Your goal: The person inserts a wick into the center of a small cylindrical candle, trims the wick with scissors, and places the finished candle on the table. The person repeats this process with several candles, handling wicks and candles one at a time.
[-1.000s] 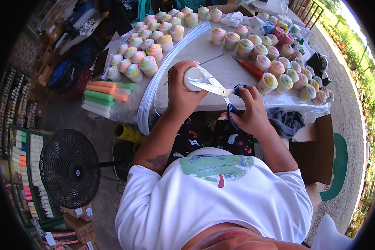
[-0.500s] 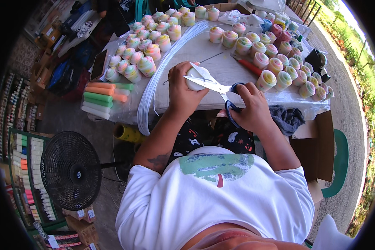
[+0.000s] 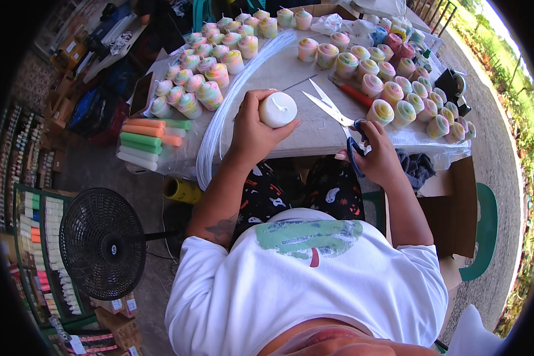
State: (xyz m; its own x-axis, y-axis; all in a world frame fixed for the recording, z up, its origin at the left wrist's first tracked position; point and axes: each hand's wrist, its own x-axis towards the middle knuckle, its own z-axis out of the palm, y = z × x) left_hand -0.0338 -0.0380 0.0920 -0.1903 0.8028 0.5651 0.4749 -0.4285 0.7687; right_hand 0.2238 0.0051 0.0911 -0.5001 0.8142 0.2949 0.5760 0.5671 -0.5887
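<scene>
My left hand (image 3: 258,127) is wrapped round a white candle (image 3: 277,113), its round end tilted up with a short white wick on it. To the right, my right hand (image 3: 377,151) grips dark-blue-handled scissors (image 3: 339,115). Their blades stand spread apart, pointing up and left, clear of the candle. Behind the left hand a bundle of long white wicks (image 3: 218,127) curves across the table. Swirled pastel candles (image 3: 391,93) stand in a group beyond my right hand, and another group of candles (image 3: 209,95) stands beyond my left.
Orange, green and white candle sticks (image 3: 141,140) lie at the table's left edge by a dark tablet-like thing (image 3: 141,94). A red-handled tool (image 3: 354,93) rests near the right group. A black fan (image 3: 102,243) stands left; an open carton (image 3: 451,207) and dark cloth (image 3: 416,169) are at right.
The scissors have moved right, away from the candle, with my right hand. The candle stays in my left hand, its top now uncovered with the wick lying short across it.
</scene>
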